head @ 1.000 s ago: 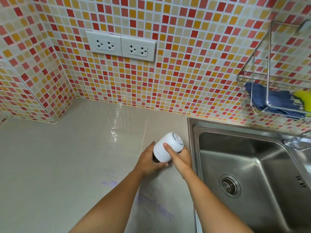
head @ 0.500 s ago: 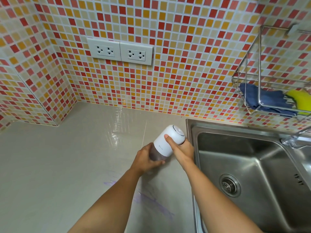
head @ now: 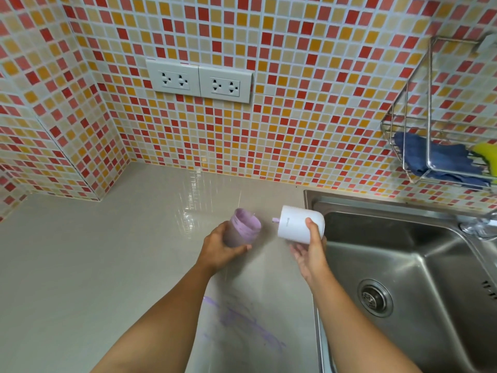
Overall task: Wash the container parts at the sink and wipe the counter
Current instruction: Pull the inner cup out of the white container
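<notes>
My left hand (head: 219, 250) grips a clear cup (head: 243, 227) coated inside with purple residue, held tilted above the counter (head: 94, 265). My right hand (head: 309, 249) holds the white cap-shaped top part (head: 298, 223) just left of the sink's edge, lying sideways, with a small purple-smeared tip pointing toward the cup. The two parts are apart, a short gap between them. Purple smears (head: 242, 321) streak the counter below my hands, between my forearms.
A steel sink (head: 419, 265) with a drain (head: 373, 297) fills the right. A wire rack (head: 430, 146) on the tiled wall holds a blue cloth (head: 435, 157) and a yellow sponge (head: 486, 154). Two double sockets (head: 199, 82) sit on the wall above the counter.
The white top has come off the cup: my right hand pulled it right toward the sink while my left hand moved the purple-coated cup left.
</notes>
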Motion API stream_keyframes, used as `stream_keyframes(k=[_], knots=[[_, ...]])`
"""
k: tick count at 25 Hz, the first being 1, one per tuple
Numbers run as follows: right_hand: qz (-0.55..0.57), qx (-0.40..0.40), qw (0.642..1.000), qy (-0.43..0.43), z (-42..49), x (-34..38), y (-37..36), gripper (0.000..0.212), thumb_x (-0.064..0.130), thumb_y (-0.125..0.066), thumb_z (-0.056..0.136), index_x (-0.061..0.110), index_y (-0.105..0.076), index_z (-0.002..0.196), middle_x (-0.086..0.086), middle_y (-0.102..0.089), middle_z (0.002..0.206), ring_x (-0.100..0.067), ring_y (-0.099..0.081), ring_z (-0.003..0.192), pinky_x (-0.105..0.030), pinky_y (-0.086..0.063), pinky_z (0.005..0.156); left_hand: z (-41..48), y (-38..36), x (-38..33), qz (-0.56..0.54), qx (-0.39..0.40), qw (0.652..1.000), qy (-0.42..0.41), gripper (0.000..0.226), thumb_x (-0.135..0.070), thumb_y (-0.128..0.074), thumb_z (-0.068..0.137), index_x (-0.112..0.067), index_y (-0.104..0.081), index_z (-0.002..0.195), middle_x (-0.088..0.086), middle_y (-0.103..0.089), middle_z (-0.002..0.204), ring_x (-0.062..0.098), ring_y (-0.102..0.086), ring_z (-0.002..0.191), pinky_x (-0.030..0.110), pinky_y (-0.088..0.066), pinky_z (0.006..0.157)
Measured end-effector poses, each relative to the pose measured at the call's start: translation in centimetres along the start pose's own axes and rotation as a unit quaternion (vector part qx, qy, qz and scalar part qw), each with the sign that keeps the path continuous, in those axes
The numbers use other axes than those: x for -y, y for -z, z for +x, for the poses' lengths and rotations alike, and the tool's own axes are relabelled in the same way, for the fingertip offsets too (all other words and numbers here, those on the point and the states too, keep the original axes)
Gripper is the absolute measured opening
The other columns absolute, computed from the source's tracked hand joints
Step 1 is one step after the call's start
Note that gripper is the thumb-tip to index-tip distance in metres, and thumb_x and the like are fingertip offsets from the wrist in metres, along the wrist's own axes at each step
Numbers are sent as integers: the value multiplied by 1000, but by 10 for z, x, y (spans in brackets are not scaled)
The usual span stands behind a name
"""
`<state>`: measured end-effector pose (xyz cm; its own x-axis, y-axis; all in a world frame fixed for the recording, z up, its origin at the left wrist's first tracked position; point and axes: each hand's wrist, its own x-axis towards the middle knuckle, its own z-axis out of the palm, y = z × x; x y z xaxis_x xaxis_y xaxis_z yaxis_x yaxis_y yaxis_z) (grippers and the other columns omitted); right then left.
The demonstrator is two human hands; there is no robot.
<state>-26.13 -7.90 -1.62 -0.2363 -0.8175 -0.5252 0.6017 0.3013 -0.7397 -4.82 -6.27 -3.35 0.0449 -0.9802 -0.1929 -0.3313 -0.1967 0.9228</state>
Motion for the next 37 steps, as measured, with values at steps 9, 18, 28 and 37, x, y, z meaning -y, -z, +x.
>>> stream_keyframes(k=[9, 18, 28, 37], knots=[[-127, 81, 987, 48, -2, -39, 4, 91, 14, -80, 40, 12, -40, 122, -10, -59, 115, -22, -63, 96, -36, -52, 82, 7, 11, -2, -47, -20, 998, 22, 72, -36, -85, 64, -24, -50, 126, -3, -58, 121, 20, -58, 106, 24, -52, 84], [-350, 51, 925, 136, -9, -54, 9, 72, 12, -86, 55, 23, -44, 111, 5, -62, 101, -6, -62, 88, -18, -47, 64, 5, 19, -2, -61, -33, 997, 17, 71, -32, -85, 65, -24, -47, 124, 0, -57, 123, 24, -57, 111, 33, -53, 91], [-416, 76, 892, 160, -6, -65, 12, 79, 17, -88, 41, 32, -40, 102, 10, -57, 106, -7, -60, 94, -25, -49, 75, -3, 32, -8, -67, -43, 997, 2, 68, -31, -85, 65, -23, -47, 121, 1, -58, 119, 24, -59, 108, 31, -53, 87], [-570, 68, 798, 185, -52, -51, 39, 103, 24, -79, 67, 14, -14, 146, 0, -18, 152, -16, -23, 139, -24, -22, 110, -7, 39, -99, -76, 5, 988, -137, 70, -34, -84, 66, -37, -43, 123, -14, -54, 119, 13, -56, 110, 25, -53, 85]])
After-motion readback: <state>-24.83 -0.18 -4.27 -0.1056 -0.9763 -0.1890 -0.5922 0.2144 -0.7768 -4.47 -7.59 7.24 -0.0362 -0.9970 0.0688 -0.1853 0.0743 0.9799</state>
